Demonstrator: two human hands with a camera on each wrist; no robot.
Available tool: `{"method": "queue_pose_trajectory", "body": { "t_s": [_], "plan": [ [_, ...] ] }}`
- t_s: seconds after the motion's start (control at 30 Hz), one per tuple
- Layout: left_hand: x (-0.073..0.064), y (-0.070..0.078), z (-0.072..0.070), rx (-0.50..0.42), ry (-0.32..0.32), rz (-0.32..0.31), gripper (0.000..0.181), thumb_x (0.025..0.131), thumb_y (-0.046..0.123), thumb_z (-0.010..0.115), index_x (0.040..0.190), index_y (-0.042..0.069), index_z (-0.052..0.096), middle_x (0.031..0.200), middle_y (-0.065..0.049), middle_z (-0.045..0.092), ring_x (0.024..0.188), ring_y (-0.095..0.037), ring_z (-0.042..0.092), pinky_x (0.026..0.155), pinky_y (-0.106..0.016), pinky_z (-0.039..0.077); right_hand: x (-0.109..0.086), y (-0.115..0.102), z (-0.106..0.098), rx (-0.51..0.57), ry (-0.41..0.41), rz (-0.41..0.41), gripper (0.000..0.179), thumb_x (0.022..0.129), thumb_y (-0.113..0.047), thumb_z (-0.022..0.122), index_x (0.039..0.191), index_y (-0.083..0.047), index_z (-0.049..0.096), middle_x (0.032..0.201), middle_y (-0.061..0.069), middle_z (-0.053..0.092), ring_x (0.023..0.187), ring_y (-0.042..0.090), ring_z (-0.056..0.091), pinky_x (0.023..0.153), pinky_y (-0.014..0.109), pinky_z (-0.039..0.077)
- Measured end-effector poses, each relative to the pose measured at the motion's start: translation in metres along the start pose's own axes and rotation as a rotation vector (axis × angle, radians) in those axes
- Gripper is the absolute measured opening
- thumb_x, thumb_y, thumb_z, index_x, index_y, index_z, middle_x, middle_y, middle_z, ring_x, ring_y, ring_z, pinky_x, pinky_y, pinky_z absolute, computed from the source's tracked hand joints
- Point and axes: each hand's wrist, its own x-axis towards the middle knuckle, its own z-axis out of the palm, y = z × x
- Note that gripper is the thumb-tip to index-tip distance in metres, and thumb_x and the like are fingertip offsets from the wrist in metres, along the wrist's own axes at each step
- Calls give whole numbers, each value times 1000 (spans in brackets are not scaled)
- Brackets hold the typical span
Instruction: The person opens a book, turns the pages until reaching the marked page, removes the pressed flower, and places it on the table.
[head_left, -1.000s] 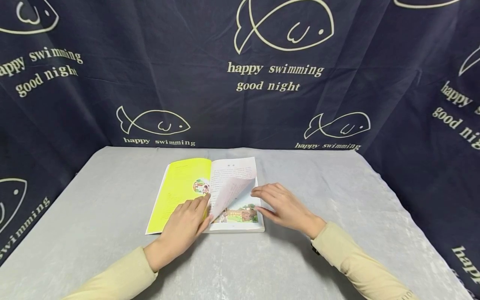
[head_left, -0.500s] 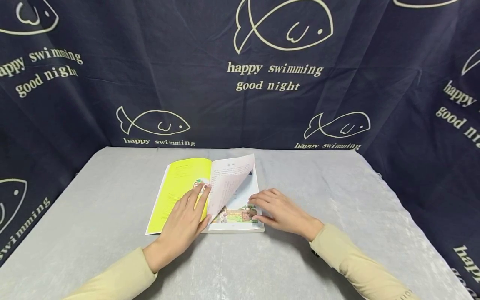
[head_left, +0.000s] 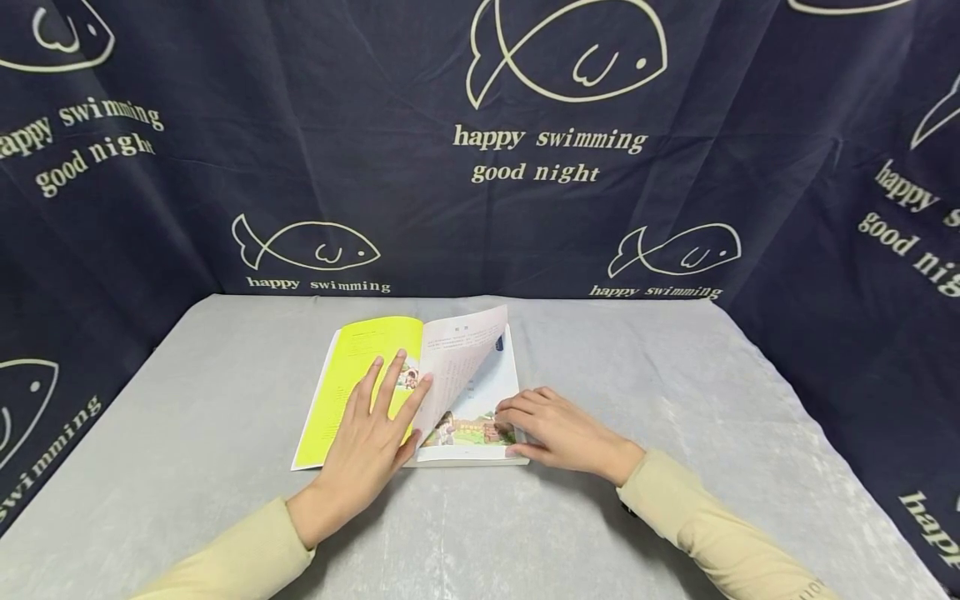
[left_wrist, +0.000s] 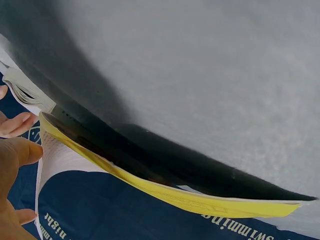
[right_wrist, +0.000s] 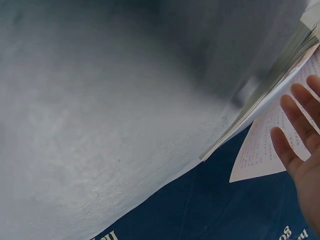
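Observation:
An open book lies on the table, with a bright yellow page (head_left: pixel 318 425) on its left side. On its right side a white printed page (head_left: pixel 457 358) stands lifted and curled over, baring a picture page (head_left: pixel 472 432) beneath. My left hand (head_left: pixel 363 446) lies across the yellow page beside the spine, fingers spread and straight, thumb at the foot of the lifted page. At the book's right edge is my right hand (head_left: pixel 555 433), fingertips over the picture page; the right wrist view shows its fingers extended, holding nothing. Whether those fingertips touch the paper, I cannot tell.
A grey cloth covers the table (head_left: pixel 675 400) around the book. Behind and at both sides hangs a dark blue curtain (head_left: pixel 420 183) printed with fish and lettering.
The lifted page has curled further up and left, showing more of the picture page. My left hand's fingers have spread and straightened. My right hand has shifted slightly down and left.

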Motion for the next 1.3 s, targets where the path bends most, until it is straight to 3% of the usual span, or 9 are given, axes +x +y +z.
{"method": "queue_pose_trajectory", "body": {
  "t_s": [0.47, 0.77, 1.07, 1.3],
  "plan": [
    [-4, 2, 2, 9, -21, 28, 62, 74, 20, 66, 132, 20, 47, 152, -13, 19, 138, -38, 15, 103, -59, 20, -1, -1, 1, 12, -48, 25, 36, 83, -45, 60, 107, -19, 61, 116, -2, 60, 107, 12, 52, 94, 32, 39],
    [-7, 4, 4, 20, -81, 49, 58, 76, 21, 65, 131, 18, 48, 150, -14, 23, 137, -38, 19, 104, -58, 21, 0, -1, 1, 25, -8, 2, 27, 85, -37, 60, 102, -18, 66, 106, -5, 64, 100, 10, 55, 90, 31, 42],
    [-10, 3, 8, 3, -71, 39, 47, 84, 30, 56, 127, 11, 51, 146, -18, 31, 132, -40, 29, 102, -55, 29, 0, 1, -1, 5, 69, -68, 13, 89, -23, 56, 94, -18, 67, 89, -10, 64, 88, 6, 57, 84, 28, 43],
    [-12, 2, 8, 20, -126, 13, 47, 86, 33, 58, 127, 11, 51, 143, -18, 35, 129, -40, 35, 99, -52, 34, 1, 2, -3, -7, 75, -103, 14, 81, -13, 64, 95, -15, 65, 93, -8, 64, 90, 7, 57, 84, 27, 44]
  ]
}}
